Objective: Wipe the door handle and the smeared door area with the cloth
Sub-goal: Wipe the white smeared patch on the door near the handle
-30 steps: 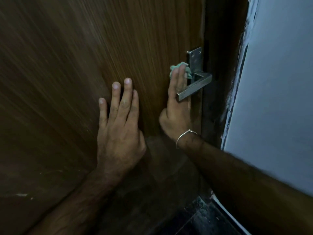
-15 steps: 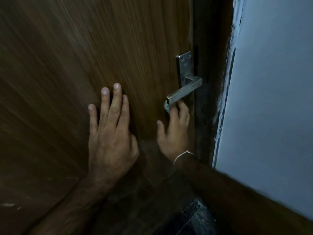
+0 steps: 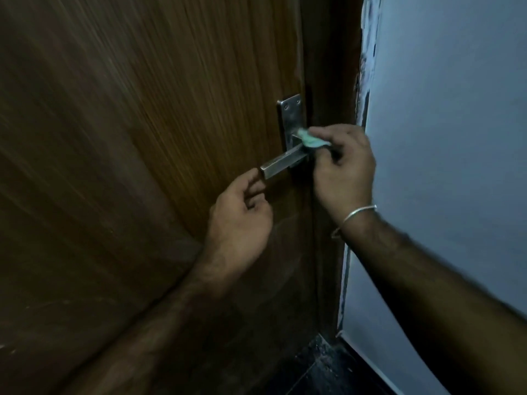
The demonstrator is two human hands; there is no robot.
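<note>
A silver lever door handle (image 3: 281, 163) on a tall metal backplate (image 3: 291, 115) sits near the right edge of the brown wooden door (image 3: 159, 115). My right hand (image 3: 343, 172), with a thin bangle at the wrist, pinches a small green cloth (image 3: 312, 139) and presses it against the root of the lever, where it meets the plate. My left hand (image 3: 242, 215) is off the door, fingers curled, with its fingertips touching the free end of the lever from below. Smears on the door cannot be made out in the dim light.
The dark door frame (image 3: 330, 67) runs just right of the handle, with a pale blue-grey wall (image 3: 445, 124) beyond it. A dark floor (image 3: 322, 366) shows at the bottom. Faint scuffs mark the lower left of the door.
My left hand left the door panel and moved right to the tip of the lever. My right hand rose from under the lever to its root, with the cloth now showing.
</note>
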